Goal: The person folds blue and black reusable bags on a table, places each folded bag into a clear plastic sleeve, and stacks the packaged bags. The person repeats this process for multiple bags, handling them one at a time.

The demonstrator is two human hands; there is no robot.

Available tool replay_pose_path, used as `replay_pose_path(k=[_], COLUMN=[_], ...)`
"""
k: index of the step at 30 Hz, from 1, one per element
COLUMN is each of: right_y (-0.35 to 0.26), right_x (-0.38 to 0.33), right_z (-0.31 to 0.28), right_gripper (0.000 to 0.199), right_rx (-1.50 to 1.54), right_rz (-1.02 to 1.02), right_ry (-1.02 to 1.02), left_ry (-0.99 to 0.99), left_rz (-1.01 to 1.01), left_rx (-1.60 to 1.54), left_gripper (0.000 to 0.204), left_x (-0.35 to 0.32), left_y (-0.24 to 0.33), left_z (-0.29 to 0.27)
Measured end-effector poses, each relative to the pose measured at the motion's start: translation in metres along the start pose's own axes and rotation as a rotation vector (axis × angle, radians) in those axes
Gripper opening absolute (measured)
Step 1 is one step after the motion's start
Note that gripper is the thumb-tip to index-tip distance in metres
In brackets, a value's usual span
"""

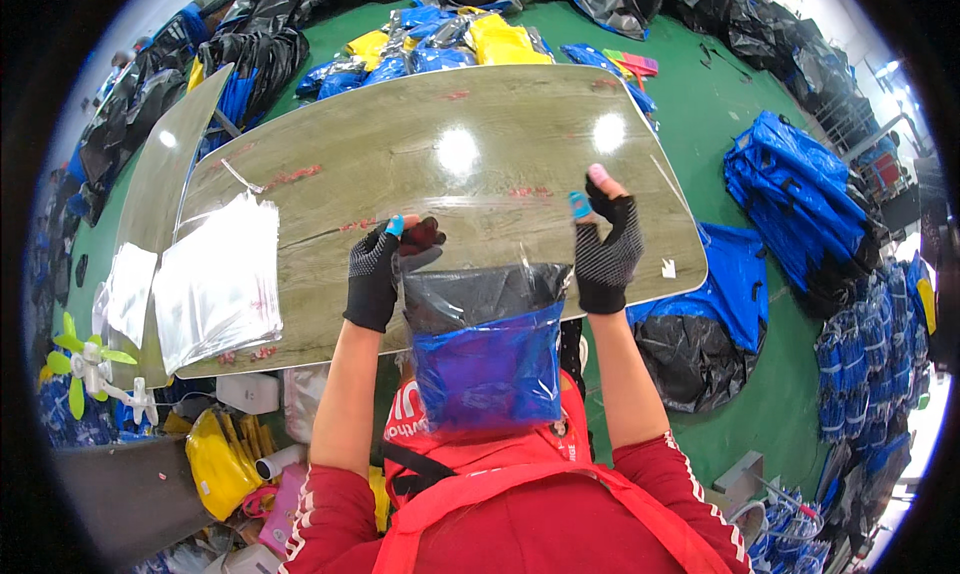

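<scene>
Glossy wood-grain bench (pixel 450 124), rounded corners, carries a stack of clear plastic bags (pixel 215 279) at my left. At its near edge, my gloved left hand (pixel 378 274) and right hand (pixel 607 249) pinch the crinkled clear bag (pixel 487 349) holding folded blue-and-black fabric.

A clear plastic bag (pixel 487 349) with a folded blue and black fabric item (pixel 488 369) inside hangs upright between the two sets of fingers. Its open top edge is stretched wide, one corner pinched by the left fingers (pixel 400 236), the other by the right fingers (pixel 583 212); its body drops below them.
</scene>
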State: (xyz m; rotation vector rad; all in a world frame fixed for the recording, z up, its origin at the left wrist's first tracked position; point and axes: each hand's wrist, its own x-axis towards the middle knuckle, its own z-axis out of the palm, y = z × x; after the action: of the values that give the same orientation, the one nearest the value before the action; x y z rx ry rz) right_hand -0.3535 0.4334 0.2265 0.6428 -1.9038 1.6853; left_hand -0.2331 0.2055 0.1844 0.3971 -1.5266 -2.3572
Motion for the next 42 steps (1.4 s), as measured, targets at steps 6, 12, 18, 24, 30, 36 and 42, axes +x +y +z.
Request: replay_pose_path(k=[6, 12, 18, 24, 30, 36, 42], right_y=[-0.032, -0.025, -0.021, -0.031, -0.028, 0.0, 0.025], right_x=[-0.004, 0.003, 0.02, 0.023, 0.004, 0.011, 0.14], right_z=[0.07, 0.088, 0.075, 0.07, 0.065, 0.068, -0.045], right_gripper=[0.055, 0.033, 0.034, 0.032, 0.026, 0.028, 0.021], right_rx=[-0.026, 0.201, 0.468, 0.307, 0.131, 0.315, -0.341], right_rz=[-0.336, -0.02, 0.196, -0.081, -0.229, 0.0, 0.408], right_ry=[-0.796, -0.963, -1.034, -0.802, -0.873, -0.785, 0.234], left_ry=[-0.089, -0.156, -0.24, -0.236, -0.216, -0.226, -0.146], left_rz=[-0.02, 0.256, 0.283, -0.02, 0.138, 0.325, -0.111], left_rx=[0.122, 0.833, 0.961, 0.41, 0.621, 0.869, 0.14], left_gripper=[0.036, 0.027, 0.024, 0.025, 0.024, 0.024, 0.034], left_x=[-0.005, -0.014, -0.017, -0.019, -0.021, -0.022, -0.013], left_y=[0.018, 0.025, 0.036, 0.039, 0.038, 0.036, 0.034], left_z=[-0.001, -0.008, -0.005, -0.001, 0.006, 0.007, -0.002])
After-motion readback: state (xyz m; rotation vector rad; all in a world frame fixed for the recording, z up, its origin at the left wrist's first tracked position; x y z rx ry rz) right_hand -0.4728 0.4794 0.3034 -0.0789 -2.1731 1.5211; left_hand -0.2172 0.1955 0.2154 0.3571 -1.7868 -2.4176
